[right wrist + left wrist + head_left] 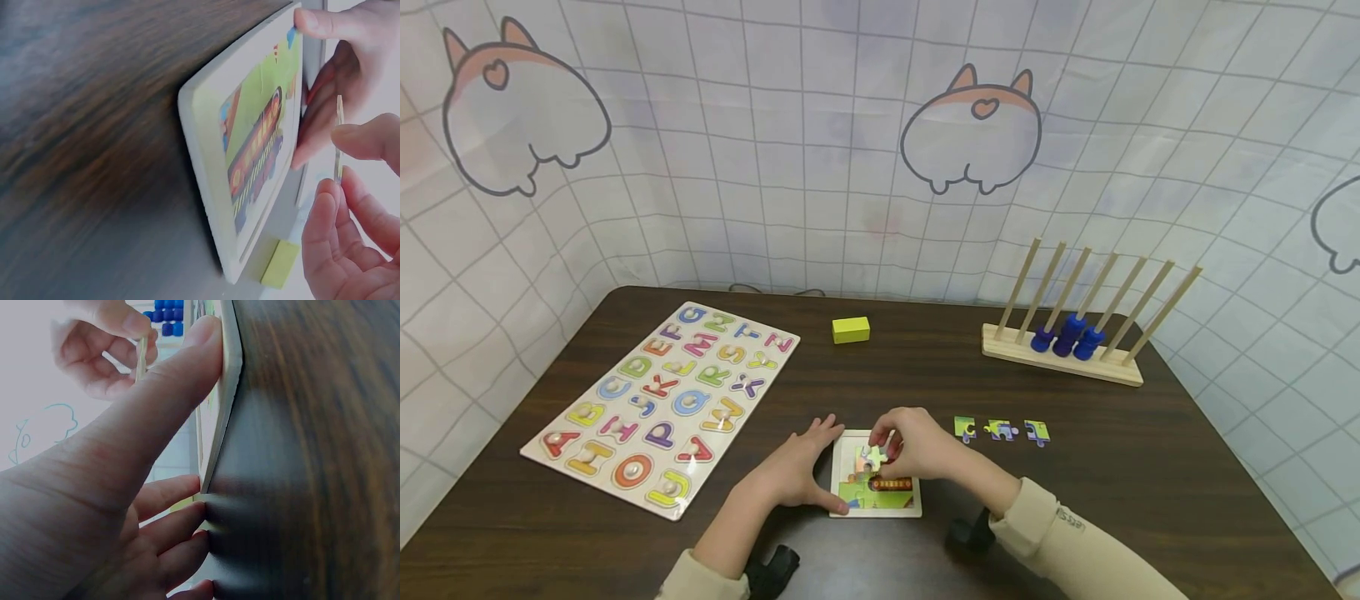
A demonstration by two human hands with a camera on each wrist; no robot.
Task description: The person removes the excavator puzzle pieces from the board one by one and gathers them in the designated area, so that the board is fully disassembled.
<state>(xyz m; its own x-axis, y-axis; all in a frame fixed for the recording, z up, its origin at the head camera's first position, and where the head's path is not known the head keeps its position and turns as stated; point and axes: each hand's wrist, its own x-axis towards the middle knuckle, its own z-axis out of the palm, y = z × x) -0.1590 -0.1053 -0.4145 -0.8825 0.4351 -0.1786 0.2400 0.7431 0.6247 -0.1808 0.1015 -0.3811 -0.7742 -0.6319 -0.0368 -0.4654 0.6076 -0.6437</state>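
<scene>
While the right hand (pixel 913 443) pinches a puzzle piece (pixel 875 457) in its fingers above the partly filled tray (pixel 887 513), the left hand (pixel 793 468), fingers spread along its left side, should ideally steady it so the piece lowers level.

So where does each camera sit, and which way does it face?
Head: worn on the head, looking forward and down at the puzzle board; left fingers, right fingers pinching a puzzle piece, and both sleeves show.
Left wrist: worn there, looking past the left thumb along the board's edge; the right fingers show too.
Right wrist: worn there, looking across the board; the right fingers show close up, the left ones beyond.
Shared: both wrist views show the table sideways and the piece nearly edge-on.
</scene>
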